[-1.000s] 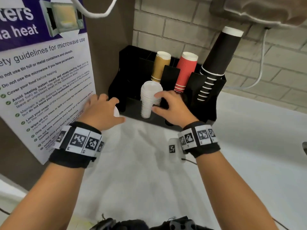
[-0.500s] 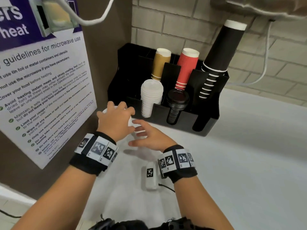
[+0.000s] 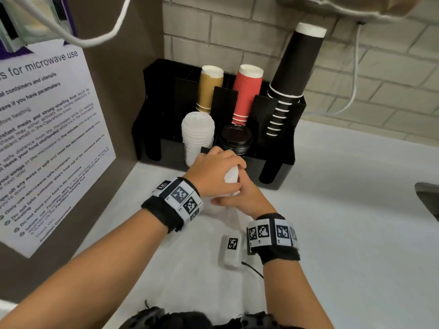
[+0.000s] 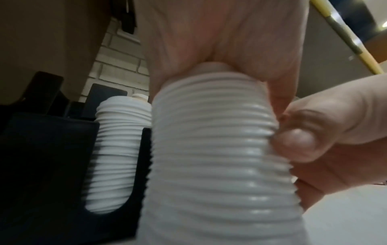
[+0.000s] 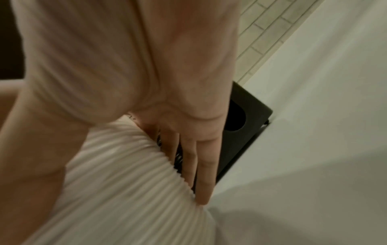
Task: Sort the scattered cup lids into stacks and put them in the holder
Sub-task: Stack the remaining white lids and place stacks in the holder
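Loose stack of white lids (image 3: 231, 178) upright on the surface (image 3: 344, 210) just before the black holder (image 3: 276, 167), left hand (image 3: 213, 173) clamped over its top, right hand (image 3: 244, 198) flat-fingered against its side, left wrist view alone showing another white lid stack (image 4: 117, 149) already inside the holder's slot.

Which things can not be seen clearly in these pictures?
- Bottom of the held white lid stack: cut off by the left wrist view's lower edge.
- Most of that stack in the head view: covered by the left hand and right hand.
- Lid count: ridges blurred in the right wrist view.
- Holder back left compartments: too dark.
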The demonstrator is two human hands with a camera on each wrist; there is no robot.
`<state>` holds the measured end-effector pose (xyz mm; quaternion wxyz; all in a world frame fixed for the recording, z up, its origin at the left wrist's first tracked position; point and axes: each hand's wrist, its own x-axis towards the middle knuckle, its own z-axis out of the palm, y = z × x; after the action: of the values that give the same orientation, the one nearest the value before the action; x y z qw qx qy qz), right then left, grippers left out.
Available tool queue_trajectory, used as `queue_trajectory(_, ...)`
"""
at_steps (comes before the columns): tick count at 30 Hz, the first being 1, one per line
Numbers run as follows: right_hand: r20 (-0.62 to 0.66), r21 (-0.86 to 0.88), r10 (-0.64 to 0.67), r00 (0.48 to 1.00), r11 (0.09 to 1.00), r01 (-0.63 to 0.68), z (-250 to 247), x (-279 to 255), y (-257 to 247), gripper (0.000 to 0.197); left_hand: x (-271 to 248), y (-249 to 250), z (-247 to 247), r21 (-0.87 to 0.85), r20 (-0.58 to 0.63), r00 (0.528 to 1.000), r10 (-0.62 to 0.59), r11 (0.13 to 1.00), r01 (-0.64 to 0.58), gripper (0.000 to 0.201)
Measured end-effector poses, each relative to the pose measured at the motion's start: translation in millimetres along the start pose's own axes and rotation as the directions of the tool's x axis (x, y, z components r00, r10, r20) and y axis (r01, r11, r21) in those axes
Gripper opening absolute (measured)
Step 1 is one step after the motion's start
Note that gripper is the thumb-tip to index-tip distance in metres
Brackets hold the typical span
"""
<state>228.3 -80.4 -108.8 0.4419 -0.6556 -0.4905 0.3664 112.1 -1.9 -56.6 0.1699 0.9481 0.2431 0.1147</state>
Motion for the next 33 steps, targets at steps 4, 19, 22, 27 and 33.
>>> queue_trajectory(4,-0.050,-0.038,-0.009,0.999,0.999,0.007,-8,-3,4,0.099,6,1,2,-0.112,-0.066,0.994,0.091,0.989,-0.098,0.037)
queue_trajectory(19,0.166,-0.473,-0.057,0.984,0.871,0.130,-52,12,-82,0.094,-67,-52,-33,-0.741,-0.404,0.833,-0.378,0.669,-0.055,0.023)
queue_trajectory(22,0.306,-0.677,0.010,0.952,0.706,0.210,-35,27,-103,0.092,-85,-59,-16,-0.797,-0.349,0.813,-0.466,0.604,0.003,0.025)
queue_trajectory(27,0.352,-0.821,0.088,0.932,0.508,0.261,-14,40,-112,0.091,-89,-56,-2,-0.842,-0.279,0.822,-0.496,0.538,0.038,0.025)
queue_trajectory(33,0.360,-0.834,0.095,0.928,0.478,0.274,-12,42,-113,0.077,-90,-47,-4,-0.838,-0.294,0.835,-0.466,0.546,0.010,0.026)
